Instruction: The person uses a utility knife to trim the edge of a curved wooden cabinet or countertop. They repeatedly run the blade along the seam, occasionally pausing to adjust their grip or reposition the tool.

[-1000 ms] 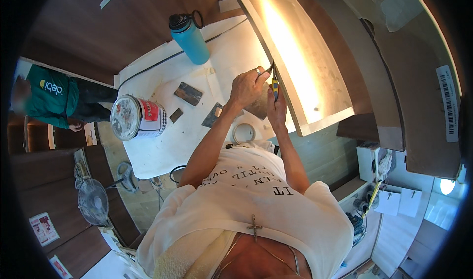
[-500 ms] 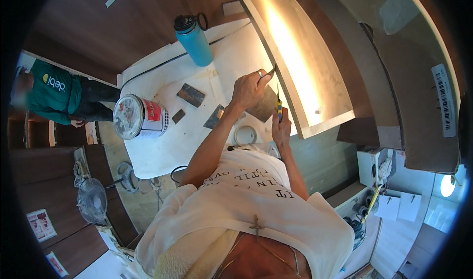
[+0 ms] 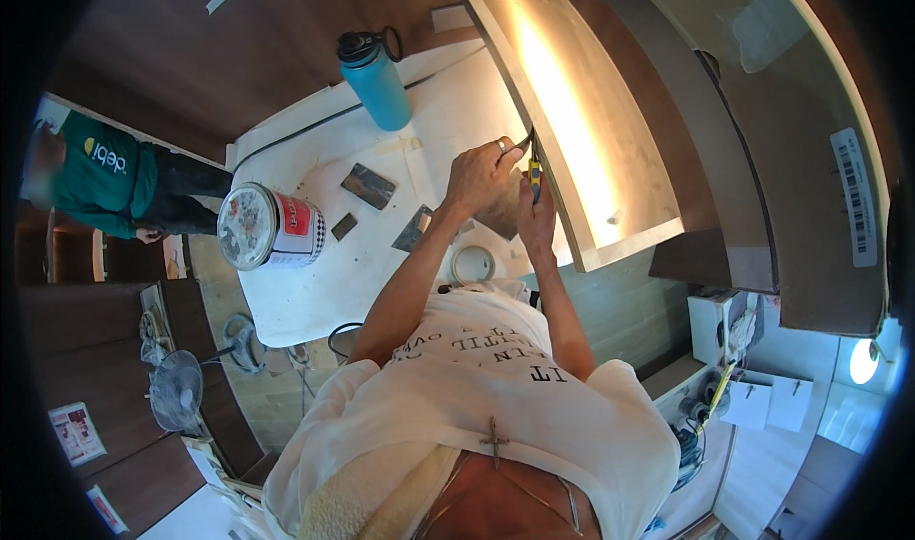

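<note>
Left grip [image 3: 475, 176]: bare hand, ring on one finger; thumb and fingertip pinching what looks like a thin dark sliver [image 3: 524, 142] at the panel's edge. Too small to identify.
Right grip [image 3: 537, 218]: bare hand, fingers wrapped round the yellow-and-dark plastic-handled cutter [image 3: 535, 172].
Cutter: pointed away from the body, just beside the panel edge and near the left fingertips; blade contact cannot be settled.
Blade handling (judgement): short, light strokes, blade shallow along the wood; left fingertips best kept out of the blade's line; sliver held taut.
Panel: long, pale-edged wooden panel [image 3: 596, 144], brightly lit along its length, right of both hands; near edge pale and straight, small nub toward the near end.
Under the hands: flat grey-brown rectangular sheet [image 3: 500, 216] on the white-covered desk [image 3: 286, 311], partly hidden.
Farther left: dark rectangular plate [image 3: 368, 186]; paint-smeared metal can [image 3: 276, 225]; blue cylindrical bottle [image 3: 378, 87], upright.
</note>
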### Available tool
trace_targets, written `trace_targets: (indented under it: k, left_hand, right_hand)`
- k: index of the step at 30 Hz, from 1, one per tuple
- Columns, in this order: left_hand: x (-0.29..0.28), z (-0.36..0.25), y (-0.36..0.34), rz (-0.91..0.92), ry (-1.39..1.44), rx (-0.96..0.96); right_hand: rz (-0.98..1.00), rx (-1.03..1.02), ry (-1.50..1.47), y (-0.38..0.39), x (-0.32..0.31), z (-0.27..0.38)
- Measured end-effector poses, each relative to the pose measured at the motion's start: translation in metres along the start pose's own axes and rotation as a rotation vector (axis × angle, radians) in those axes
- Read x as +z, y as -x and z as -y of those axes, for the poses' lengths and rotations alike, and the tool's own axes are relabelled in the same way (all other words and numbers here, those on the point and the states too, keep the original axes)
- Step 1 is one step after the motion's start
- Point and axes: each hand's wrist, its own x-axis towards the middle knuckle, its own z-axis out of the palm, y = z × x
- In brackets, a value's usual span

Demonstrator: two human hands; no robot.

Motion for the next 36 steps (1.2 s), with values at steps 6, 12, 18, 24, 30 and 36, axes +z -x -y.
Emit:
trace_targets:
  k: [6,12,18,24,30,36]
  left_hand:
    - [0.000,0.005,0.000,-0.032,-0.041,0.081]
    - [-0.007,-0.006,-0.003,0.046,-0.031,-0.087]
    - [0.001,0.015,0.001,-0.045,-0.038,0.103]
    - [0.002,0.012,-0.002,0.001,-0.025,0.005]
    - [-0.005,0.005,0.001,0.029,-0.007,-0.054]
    - [0.006,0.016,0.004,-0.048,-0.042,0.097]
  right_hand:
    - [0.026,0.004,0.002,0.003,0.002,-0.002]
    - [0.096,0.214,0.057,0.040,-0.011,-0.025]
    - [0.040,0.050,-0.045,0.044,-0.016,-0.001]
    - [-0.032,-0.052,-0.064,0.009,0.003,-0.009]
    - [-0.058,-0.143,-0.046,-0.004,0.008,-0.006]
    - [-0.034,-0.070,-0.059,-0.003,0.010,-0.006]
